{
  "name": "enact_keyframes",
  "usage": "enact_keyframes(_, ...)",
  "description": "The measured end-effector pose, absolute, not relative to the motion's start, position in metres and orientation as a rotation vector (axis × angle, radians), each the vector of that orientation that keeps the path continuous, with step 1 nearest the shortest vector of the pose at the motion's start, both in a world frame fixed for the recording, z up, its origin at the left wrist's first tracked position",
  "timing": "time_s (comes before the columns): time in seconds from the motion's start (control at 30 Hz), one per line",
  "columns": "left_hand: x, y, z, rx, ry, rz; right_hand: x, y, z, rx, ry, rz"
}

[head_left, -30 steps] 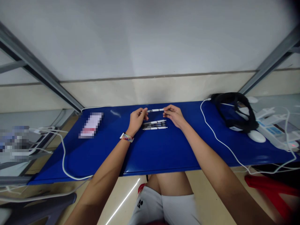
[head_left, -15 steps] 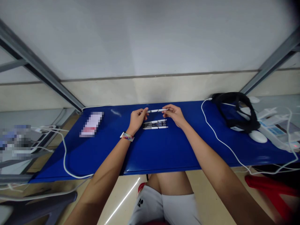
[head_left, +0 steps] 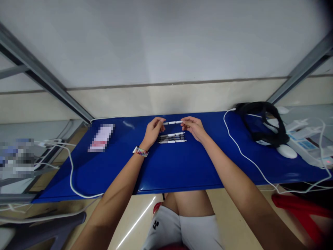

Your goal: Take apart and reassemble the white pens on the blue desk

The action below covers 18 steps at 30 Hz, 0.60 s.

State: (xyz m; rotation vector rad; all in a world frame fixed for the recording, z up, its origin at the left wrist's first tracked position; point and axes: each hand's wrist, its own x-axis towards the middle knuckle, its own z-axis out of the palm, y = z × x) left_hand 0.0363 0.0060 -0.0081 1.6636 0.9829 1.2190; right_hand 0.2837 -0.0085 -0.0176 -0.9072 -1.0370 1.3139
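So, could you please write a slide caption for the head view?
Left hand and right hand hold a pen beyond grouped pens on a blue table.

Worn on the person's head, the single camera is looking forward and down from above and behind the hands (head_left: 152,133), sitting near enough to be taking in both forearms (head_left: 122,187), the table (head_left: 177,166) around them and the wall (head_left: 171,41) beyond.
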Motion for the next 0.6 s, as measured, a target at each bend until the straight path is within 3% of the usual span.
enact_keyframes(0.6, 0.0323, 0.0044, -0.0080, 1.876, 1.072, 1.279, 0.2824, -0.0087, -0.0170, -0.893, -1.017, 1.315)
